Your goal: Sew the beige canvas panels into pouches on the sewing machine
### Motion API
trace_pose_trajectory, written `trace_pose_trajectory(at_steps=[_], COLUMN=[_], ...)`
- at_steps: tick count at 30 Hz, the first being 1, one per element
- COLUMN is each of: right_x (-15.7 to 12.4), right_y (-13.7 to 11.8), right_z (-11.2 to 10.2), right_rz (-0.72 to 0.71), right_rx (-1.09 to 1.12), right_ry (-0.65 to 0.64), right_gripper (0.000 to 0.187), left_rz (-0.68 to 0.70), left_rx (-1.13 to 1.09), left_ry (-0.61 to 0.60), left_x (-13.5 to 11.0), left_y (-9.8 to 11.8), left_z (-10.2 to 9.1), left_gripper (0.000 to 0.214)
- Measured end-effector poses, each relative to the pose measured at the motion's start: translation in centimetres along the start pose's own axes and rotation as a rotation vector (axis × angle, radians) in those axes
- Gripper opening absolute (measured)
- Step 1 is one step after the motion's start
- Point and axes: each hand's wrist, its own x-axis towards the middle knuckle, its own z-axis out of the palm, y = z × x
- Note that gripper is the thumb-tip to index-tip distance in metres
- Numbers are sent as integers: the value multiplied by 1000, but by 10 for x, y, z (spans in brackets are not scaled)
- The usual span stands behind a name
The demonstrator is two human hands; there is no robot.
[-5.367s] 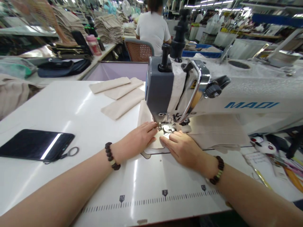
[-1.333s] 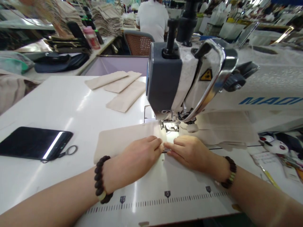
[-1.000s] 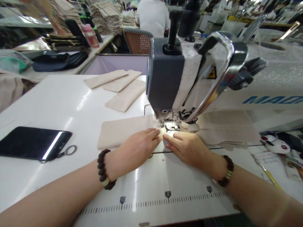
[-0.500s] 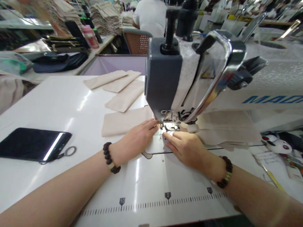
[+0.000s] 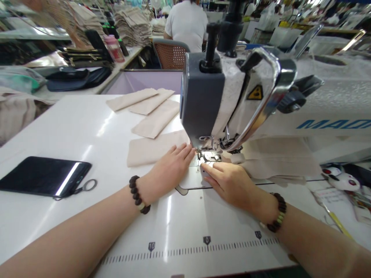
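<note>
My left hand (image 5: pixel 173 166) lies flat with fingers stretched on the inner end of a beige fabric piece (image 5: pixel 150 148), just left of the sewing machine's needle area. My right hand (image 5: pixel 232 184) rests palm down at the right of the metal needle plate (image 5: pixel 189 180). Its fingers are extended, with the index fingertip just in front of the presser foot (image 5: pixel 211 156). The grey and white sewing machine head (image 5: pixel 203 88) stands above both hands. Under its arm, right of the foot, lie more beige fabric pieces (image 5: pixel 278 158). The fabric edge at the needle is hidden by my fingers.
Several beige pieces (image 5: pixel 156 117) fan out behind. A black phone (image 5: pixel 40 175) with a ring strap lies left. A ruler scale (image 5: pixel 185 251) runs along the table's front. A yellow-handled tool (image 5: pixel 337 222) lies right. Beyond, a person in white (image 5: pixel 187 23) sits near a chair (image 5: pixel 171 52).
The view has shifted slightly, so most things appear a little lower and to the right. My left fingers have spread and flattened on the fabric. The right hand stays nearly still.
</note>
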Motion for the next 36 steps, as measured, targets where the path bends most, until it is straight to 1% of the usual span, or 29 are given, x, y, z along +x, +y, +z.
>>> trace_pose_trajectory(at_steps=[2,4,5,7,8,9,10,11,12,13,14,15,16,17,18,19,20,21,23,24,25,27,28,32,36], right_x=[0,-1,-1,-2,-2,-3,-3,-3,-3,-2,-2,-2,-1,-1,-1,-1,-2,-2,-4,-5,-6,-7,-7,-8,-7], right_y=[0,1,1,1,1,1,1,1,1,1,1,1,1,1,0,0,1,1,3,4,5,8,9,8,3], right_z=[0,0,0,-1,-1,-2,-2,-3,-3,-3,-3,-4,-4,-4,-4,-4,-4,-4,-4,-3,-3,-2,-2,-4,-3], right_rz=[-1,3,6,7,4,1,-2,-1,1,5,9,13,14,14,13,13,11,9,0,-14,-35,-96,-128,-208,-203], right_rx=[7,9,8,11,15,20,24,25,24,20,15,10,6,6,10,14,21,30,53,69,86,110,112,68,-7], right_ry=[0,0,-2,-8,-10,-13,-16,-19,-24,-30,-38,-46,-52,-56,-59,-60,-60,-57,-39,-24,-9,19,27,31,72], right_gripper=[25,25,25,25,25,25,25,25,25,25,25,25,25,25,25,25,25,25,24,23,23,26,28,32,33], left_rz=[-85,-167,-204,-301,-375,-474,-565,-548,-548,-550,-557,-577,-609,-648,-657,-616,-522,-392,-72,40,92,131,131,106,95], left_rx=[64,90,83,37,-9,-47,-117,-276,-488,-688,-849,-954,-965,-901,-753,-555,-379,-250,-146,-113,-81,-48,-40,-74,-149], left_ry=[-23,-42,-49,-31,21,104,217,281,372,420,438,428,396,385,371,379,374,329,173,89,43,-6,-11,-2,39], left_x=[-1,-4,-7,-16,-20,-25,-30,-34,-37,-40,-43,-45,-48,-51,-54,-57,-60,-61,-60,-57,-52,-39,-33,-12,-8], left_y=[2,-2,-8,-22,-30,-37,-41,-44,-45,-44,-42,-40,-38,-35,-32,-27,-21,-14,5,14,22,31,32,19,7], left_z=[-1,-8,-14,-35,-49,-63,-76,-86,-93,-95,-93,-86,-75,-63,-51,-40,-31,-24,-18,-17,-18,-19,-19,-15,-9], left_gripper=[32,35,38,44,48,50,49,47,46,46,48,50,53,57,59,55,48,39,29,27,24,19,19,16,16])
